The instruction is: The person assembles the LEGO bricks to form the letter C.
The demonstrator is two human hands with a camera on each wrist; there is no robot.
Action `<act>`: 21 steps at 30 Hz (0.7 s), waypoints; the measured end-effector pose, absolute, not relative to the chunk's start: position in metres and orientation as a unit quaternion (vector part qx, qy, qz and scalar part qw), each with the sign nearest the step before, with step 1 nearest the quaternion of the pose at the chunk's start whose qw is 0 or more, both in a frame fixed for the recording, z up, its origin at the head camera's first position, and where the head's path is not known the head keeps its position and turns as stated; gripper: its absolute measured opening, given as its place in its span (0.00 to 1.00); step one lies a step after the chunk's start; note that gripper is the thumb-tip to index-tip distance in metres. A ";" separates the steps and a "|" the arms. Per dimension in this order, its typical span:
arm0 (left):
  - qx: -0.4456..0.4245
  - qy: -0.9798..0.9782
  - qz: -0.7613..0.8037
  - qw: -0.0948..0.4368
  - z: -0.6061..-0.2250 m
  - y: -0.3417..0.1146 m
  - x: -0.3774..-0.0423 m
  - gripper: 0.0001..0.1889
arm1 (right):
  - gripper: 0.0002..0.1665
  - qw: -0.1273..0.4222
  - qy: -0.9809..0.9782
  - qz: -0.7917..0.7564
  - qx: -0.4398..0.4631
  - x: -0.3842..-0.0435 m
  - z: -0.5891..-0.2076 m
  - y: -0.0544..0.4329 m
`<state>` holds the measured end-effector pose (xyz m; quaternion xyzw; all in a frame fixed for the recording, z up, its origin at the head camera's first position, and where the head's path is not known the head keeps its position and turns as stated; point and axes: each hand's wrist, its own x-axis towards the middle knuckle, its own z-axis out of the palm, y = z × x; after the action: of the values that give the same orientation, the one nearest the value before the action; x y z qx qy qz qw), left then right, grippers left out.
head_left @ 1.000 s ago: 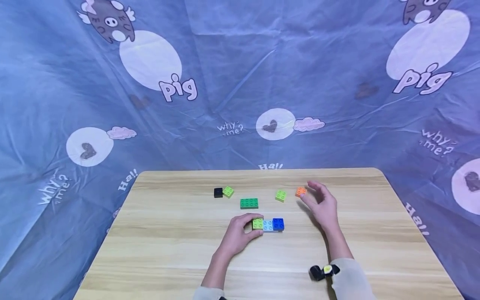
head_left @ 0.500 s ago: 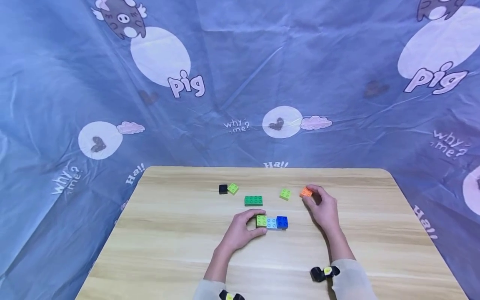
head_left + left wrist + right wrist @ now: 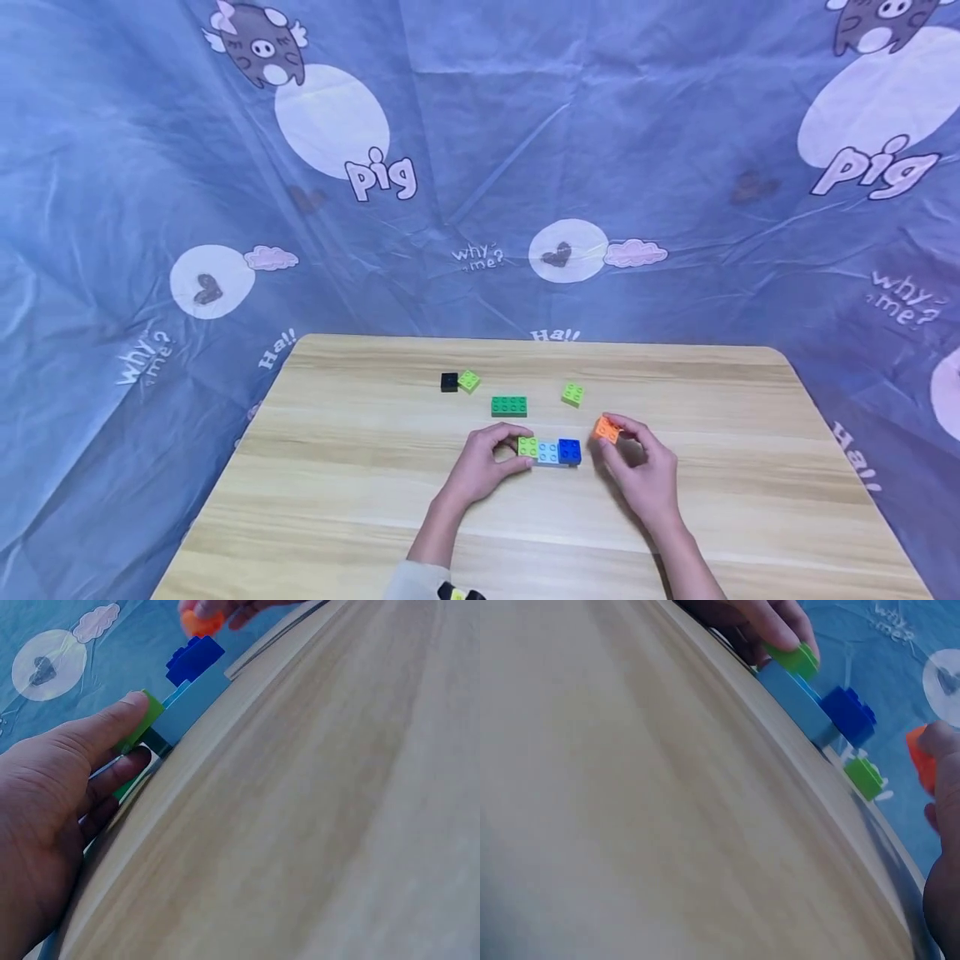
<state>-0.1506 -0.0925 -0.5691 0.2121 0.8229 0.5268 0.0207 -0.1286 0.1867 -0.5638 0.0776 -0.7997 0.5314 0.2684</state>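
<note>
My left hand (image 3: 483, 460) pinches a lime green brick (image 3: 527, 447) between thumb and fingers. This brick sits on the left end of a light blue brick (image 3: 548, 453), and a dark blue brick (image 3: 569, 451) sits on its right end. Under the lime brick, the left wrist view also shows a dark piece (image 3: 157, 741). My right hand (image 3: 647, 477) pinches an orange brick (image 3: 607, 430), tilted and raised off the table, just right of the dark blue brick. In the right wrist view my thumb partly covers the orange brick (image 3: 922, 761).
Behind the joined bricks lies a green eight-stud brick (image 3: 509, 407). A black brick (image 3: 449, 382) touches or nearly touches a lime brick (image 3: 468, 381) at the back left. Another loose lime brick (image 3: 573, 394) lies farther right. A patterned blue cloth (image 3: 480, 300) hangs behind the wooden table (image 3: 337, 467).
My right hand has taken hold of the orange brick and brought it toward me, near the joined bricks. The left hand keeps its grip. The head view has shifted slightly.
</note>
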 end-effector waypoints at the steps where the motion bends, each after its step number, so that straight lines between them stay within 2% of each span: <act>1: 0.216 0.822 0.526 0.019 -0.571 -0.092 -0.152 0.20 | 0.30 0.280 -0.794 0.532 0.091 -0.127 -0.563 0.185; 6: 0.219 0.820 0.528 0.009 -0.572 -0.094 -0.153 0.20 | 0.32 0.345 -0.744 0.550 0.162 -0.134 -0.561 0.170; 9: 0.209 0.822 0.529 0.006 -0.571 -0.096 -0.154 0.20 | 0.33 0.353 -0.736 0.542 0.202 -0.140 -0.554 0.156; 12: 0.203 0.822 0.532 0.004 -0.572 -0.096 -0.154 0.20 | 0.34 0.323 -0.761 0.506 0.247 -0.145 -0.545 0.144; 18: 0.206 0.818 0.537 0.006 -0.572 -0.094 -0.154 0.20 | 0.29 0.209 -0.813 0.448 0.306 -0.146 -0.532 0.128; 21: 0.204 0.816 0.541 0.010 -0.571 -0.094 -0.153 0.21 | 0.27 0.184 -0.822 0.435 0.319 -0.143 -0.532 0.124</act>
<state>-0.1533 -0.0935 -0.5713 0.2044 0.8157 0.5411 0.0096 -0.1430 0.1238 -0.5325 0.3187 -0.8221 0.4346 0.1840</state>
